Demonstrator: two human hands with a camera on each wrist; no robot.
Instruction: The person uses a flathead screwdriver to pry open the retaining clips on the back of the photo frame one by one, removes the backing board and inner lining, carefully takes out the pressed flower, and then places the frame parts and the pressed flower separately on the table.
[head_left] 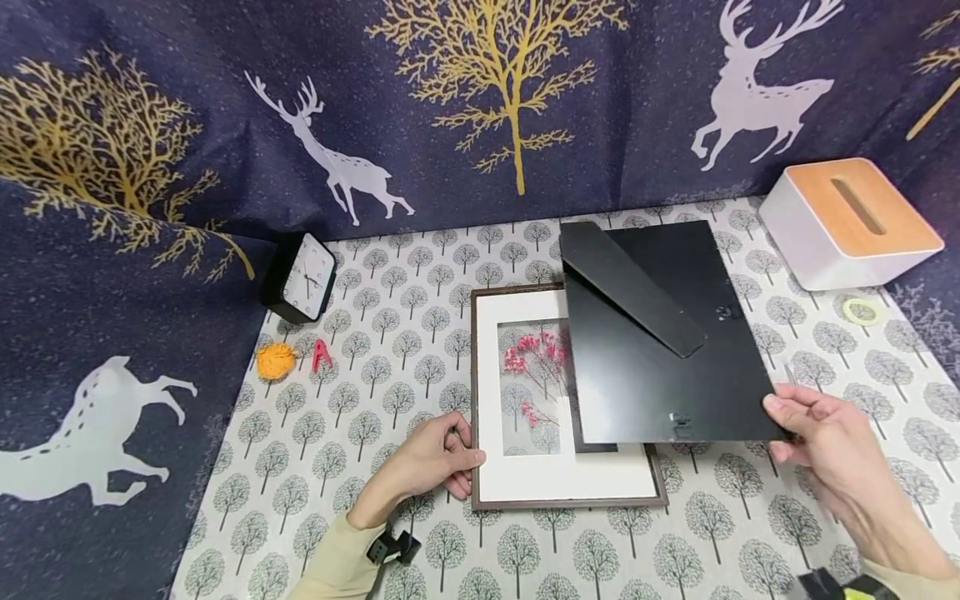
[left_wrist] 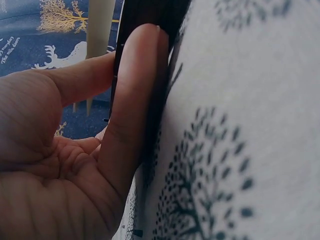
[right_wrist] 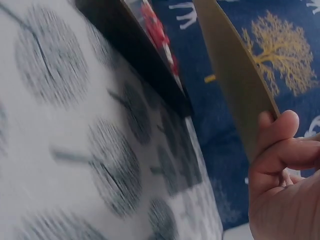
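A dark brown picture frame point(head_left: 570, 503) lies on the cloth, with a white mat point(head_left: 491, 392) and pink-red dried flowers point(head_left: 536, 350) inside it. At its lower left edge my left hand point(head_left: 427, 458) grips the rim, thumb on top and fingers along the side. My right hand point(head_left: 836, 442) pinches the lower right corner of a black backing board point(head_left: 637, 400) with a stand leg point(head_left: 637, 292) on it. The board is raised over the frame's right part and hides it. From the right wrist, its brown underside point(right_wrist: 230, 65) shows, apart from the frame point(right_wrist: 135, 60).
A white tissue box point(head_left: 817, 237) with a wooden lid stands at the back right, a pale yellow ring point(head_left: 864, 312) in front of it. To the left are a black clock point(head_left: 303, 279), an orange yarn ball point(head_left: 276, 361) and a red clip point(head_left: 321, 355). A dark patterned curtain point(head_left: 465, 192) borders the table.
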